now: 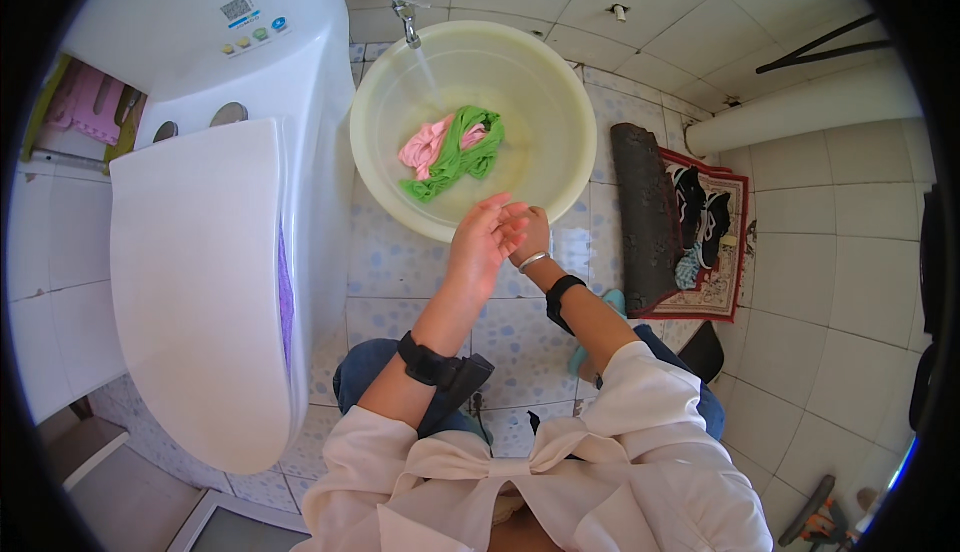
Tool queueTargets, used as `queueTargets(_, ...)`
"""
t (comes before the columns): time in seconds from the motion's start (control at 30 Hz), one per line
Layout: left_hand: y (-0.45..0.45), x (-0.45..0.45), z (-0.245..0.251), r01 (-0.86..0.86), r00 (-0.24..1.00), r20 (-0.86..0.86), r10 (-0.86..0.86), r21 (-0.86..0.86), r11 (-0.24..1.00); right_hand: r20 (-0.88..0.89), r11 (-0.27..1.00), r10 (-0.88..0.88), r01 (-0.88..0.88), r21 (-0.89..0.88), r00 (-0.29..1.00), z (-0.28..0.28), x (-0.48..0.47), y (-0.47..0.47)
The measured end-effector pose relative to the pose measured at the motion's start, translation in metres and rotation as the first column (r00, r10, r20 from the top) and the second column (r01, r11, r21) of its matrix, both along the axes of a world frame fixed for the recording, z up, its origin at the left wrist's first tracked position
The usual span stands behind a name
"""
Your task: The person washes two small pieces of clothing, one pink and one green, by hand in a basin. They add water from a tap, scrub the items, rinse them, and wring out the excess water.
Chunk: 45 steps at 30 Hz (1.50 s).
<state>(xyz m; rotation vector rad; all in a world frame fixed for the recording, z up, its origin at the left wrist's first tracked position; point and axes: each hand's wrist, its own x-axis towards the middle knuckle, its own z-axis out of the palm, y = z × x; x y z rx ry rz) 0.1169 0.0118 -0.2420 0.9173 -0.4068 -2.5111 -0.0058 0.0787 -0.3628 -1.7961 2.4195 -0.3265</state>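
A large pale yellow plastic basin [577,131] stands on the tiled floor before me. In it lie a bunched green cloth [471,148] and a pink cloth [426,148], tangled together. Water runs into the basin from a metal tap [406,17] on the wall. My left hand [484,233] is at the basin's near rim, palm turned inward, fingers loosely bent and apart, holding nothing. Close beside it is my right hand [534,233], with a silver bangle at the wrist; its fingers are partly hidden behind the left ones. Neither hand touches the cloths.
A white toilet [202,289] with its lid down stands close on my left. To the right, a partly rolled mat [637,222] and a red-bordered rug [724,289] carry black shoes [714,225]. A white pipe [810,118] runs along the right wall.
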Motion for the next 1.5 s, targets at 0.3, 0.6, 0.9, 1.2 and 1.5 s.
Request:
queueTargets(0.3,-0.001,-0.002,-0.006,-0.027,1.000,-0.014,0.028,0.041,0.999,-0.040,0.998,0.014,-0.017,-0.064,0.999,-0.006,-0.002,-0.001)
queueTargets(0.6,-0.017,0.008,-0.018,-0.148,0.987,0.064,0.149,-0.024,0.989,-0.068,0.942,-0.160,0.132,-0.308,0.985,-0.013,0.006,0.005)
queueTargets(0.9,-0.013,0.001,-0.013,-0.095,0.993,0.067,0.097,-0.031,0.995,-0.004,0.945,-0.161,0.153,-0.290,0.987,-0.012,0.006,0.006)
queueTargets(1.2,-0.017,0.003,-0.019,-0.132,0.989,0.066,0.132,-0.001,0.991,-0.032,0.960,-0.154,0.142,-0.243,0.988,-0.013,0.007,0.003)
queueTargets(1.5,-0.016,0.003,-0.011,-0.130,0.990,0.051,0.130,-0.008,0.992,-0.060,0.958,-0.141,0.121,-0.260,0.988,-0.009,0.009,0.002)
